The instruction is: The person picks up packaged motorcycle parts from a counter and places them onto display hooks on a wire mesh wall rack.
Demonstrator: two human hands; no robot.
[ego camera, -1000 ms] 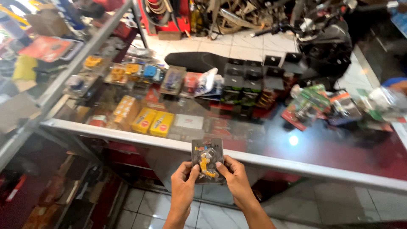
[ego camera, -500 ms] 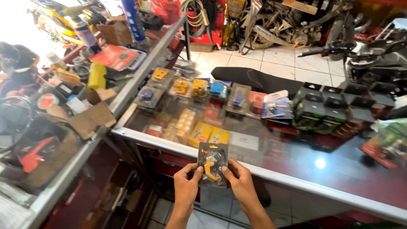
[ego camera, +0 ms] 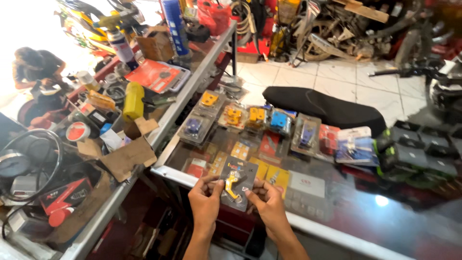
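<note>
Left hand (ego camera: 206,200) and right hand (ego camera: 267,204) both closed on blister pack (ego camera: 237,182), pinching opposite edges, face up for reading. Pack held just above near edge of glass bench (ego camera: 337,231), over boxed parts inside. Gold part under plastic hard to identify. Forearms cut off below; glare blurs case contents.

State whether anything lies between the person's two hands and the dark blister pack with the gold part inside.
Nothing visible does. The left hand and right hand both already grip the dark blister pack with the gold part by its edges, above the glass counter.
</note>
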